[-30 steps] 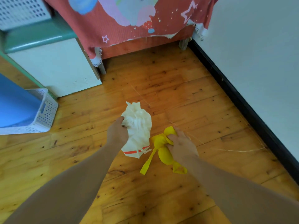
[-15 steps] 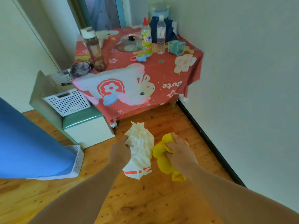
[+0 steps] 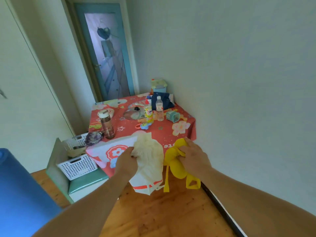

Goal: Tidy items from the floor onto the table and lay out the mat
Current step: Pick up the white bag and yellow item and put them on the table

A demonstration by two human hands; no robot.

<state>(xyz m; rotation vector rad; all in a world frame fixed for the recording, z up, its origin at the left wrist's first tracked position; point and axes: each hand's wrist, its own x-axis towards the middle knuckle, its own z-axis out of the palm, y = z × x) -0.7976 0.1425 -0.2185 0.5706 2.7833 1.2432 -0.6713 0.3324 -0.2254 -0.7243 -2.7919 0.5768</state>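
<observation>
1. Now carrying two floor items toward the surface (image 3: 159, 132), draped in a red cartoon-print cloth and set in the far corner against the right wall.
2. Left hand (image 3: 125, 162): grip closed around a bunched cream plastic bag (image 3: 150, 161) with red stripes near its bottom, hanging in the air over the wooden floor (image 3: 153, 216).
3. Right hand (image 3: 194, 155): grip closed on a crumpled yellow garment (image 3: 176, 165), straps dangling below, just beside the bag.
4. Both items held just short of the near edge of the surface, not yet set down.
5. Already crowded farther back: brown drinking bottle (image 3: 107, 124), glass pot lid (image 3: 135, 114), yellow dish-soap bottle (image 3: 148, 112), clear water bottle (image 3: 159, 108), small teal cup (image 3: 173, 116).
6. Step in hand, by judgement: transport, roughly midway; mat work not begun. Rolled blue mat (image 3: 18, 194) at near left.
7. Next move likely calls for reaching forward over the near edge and releasing both items on the bare patch near the front, clear of the brown bottle to avoid tipping it.
</observation>
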